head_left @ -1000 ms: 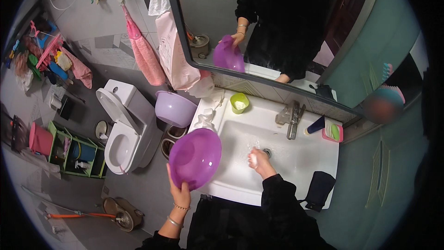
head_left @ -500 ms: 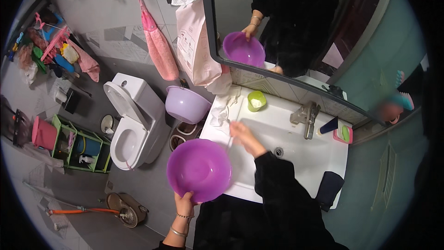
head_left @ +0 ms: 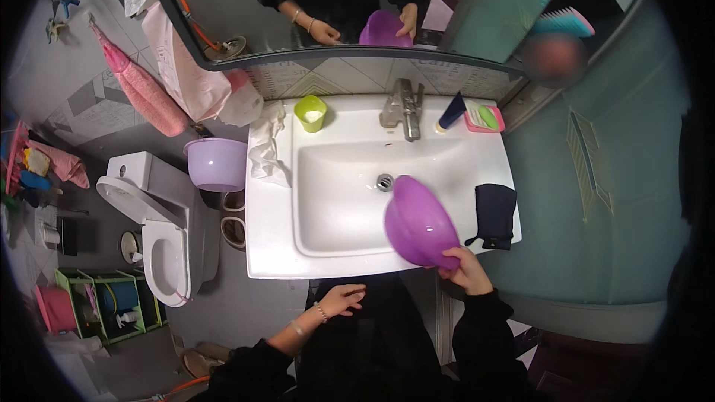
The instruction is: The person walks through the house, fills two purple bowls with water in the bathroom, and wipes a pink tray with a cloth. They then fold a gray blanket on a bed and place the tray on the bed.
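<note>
Here's the purple basin (head_left: 421, 225), tilted over the sink (head_left: 335, 205), its rim gripped by the right hand (head_left: 469, 272)! The left hand (head_left: 343, 301) hangs loose, empty (2 hands, 1 working). The faucet (head_left: 406, 110) shows no stream; the basin isn't released yet.

Attire Check: Black Clothing, Two Wrist Ornaments

Left sleeve (head_left: 249, 372): long, plain black, ending at mid-forearm. Right sleeve (head_left: 484, 342): matching black, loose, reaching the wrist of the right hand (head_left: 468, 273). Above the left hand (head_left: 344, 300): one thin beaded bracelet (head_left: 321, 312), then a slim, smooth silver-toned bangle (head_left: 298, 327) further up. Lower garment (head_left: 372, 342): black; fabric detail indistinct.
</note>
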`<state>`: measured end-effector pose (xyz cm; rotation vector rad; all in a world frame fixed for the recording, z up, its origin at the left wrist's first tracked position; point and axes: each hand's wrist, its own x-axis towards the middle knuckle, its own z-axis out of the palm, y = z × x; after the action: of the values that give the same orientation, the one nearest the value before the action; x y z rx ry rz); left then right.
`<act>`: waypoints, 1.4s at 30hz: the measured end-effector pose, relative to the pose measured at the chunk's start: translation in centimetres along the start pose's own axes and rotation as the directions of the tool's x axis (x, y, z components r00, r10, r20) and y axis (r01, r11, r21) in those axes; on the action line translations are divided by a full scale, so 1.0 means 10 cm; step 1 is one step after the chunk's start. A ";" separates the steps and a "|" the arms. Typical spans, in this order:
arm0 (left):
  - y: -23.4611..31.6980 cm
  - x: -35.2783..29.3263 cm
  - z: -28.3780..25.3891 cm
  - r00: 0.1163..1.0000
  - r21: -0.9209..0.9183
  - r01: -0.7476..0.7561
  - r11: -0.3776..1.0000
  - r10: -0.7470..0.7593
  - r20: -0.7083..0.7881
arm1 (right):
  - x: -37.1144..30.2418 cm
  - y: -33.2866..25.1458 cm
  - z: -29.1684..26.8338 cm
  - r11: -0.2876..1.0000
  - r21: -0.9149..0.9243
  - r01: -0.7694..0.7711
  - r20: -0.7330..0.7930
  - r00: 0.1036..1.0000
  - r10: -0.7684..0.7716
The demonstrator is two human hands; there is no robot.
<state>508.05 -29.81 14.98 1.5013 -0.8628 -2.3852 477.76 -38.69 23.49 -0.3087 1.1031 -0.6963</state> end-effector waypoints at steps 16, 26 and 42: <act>-0.59 1.35 0.81 0.858 0.885 0.087 0.456 0.417 -0.299 | -1.69 1.08 -1.33 0.971 0.098 0.218 -0.218 0.957 -0.193; -2.15 0.55 0.82 0.965 0.937 0.208 0.280 0.099 -0.243 | -0.98 2.24 -1.77 0.954 -0.064 -0.292 -0.203 0.940 0.274; -1.78 -0.35 0.26 0.969 0.854 -0.248 0.458 0.126 0.213 | 0.89 2.56 -0.25 0.983 -0.003 -0.183 -0.174 0.968 0.180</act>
<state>509.91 -12.79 8.31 1.3512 -2.4237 -1.8778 487.15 -25.00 1.90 -0.1627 1.2867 -0.5570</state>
